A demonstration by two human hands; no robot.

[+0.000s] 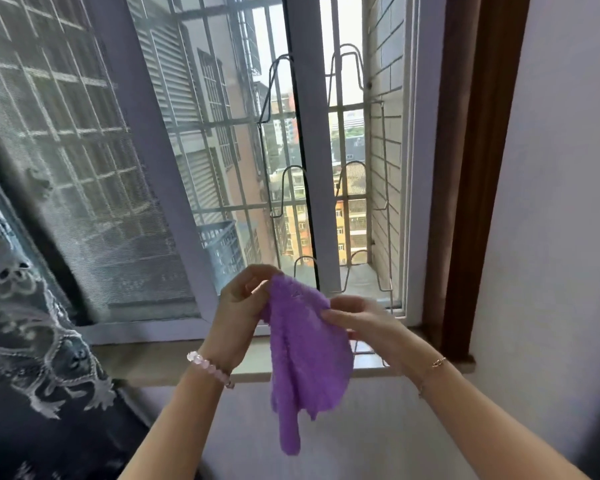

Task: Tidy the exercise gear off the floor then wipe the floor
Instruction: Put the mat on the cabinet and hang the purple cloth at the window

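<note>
Between both hands' grip (243, 299) (357, 320) hangs purple cloth (305, 358).

Cloth (305, 344) hanging between left hand (238, 306) and right hand (364, 323), windowsill (153, 362) lying just behind, lace curtain (32, 323) hanging at left

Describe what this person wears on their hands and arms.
No sleeves or gloves show; both arms are bare to the frame's edge. The wrist of the left hand carries a beaded bracelet of round, pale pink, translucent beads. The wrist of the right hand carries a thin gold-coloured chain bracelet with a small link. Rings cannot be made out.
</note>
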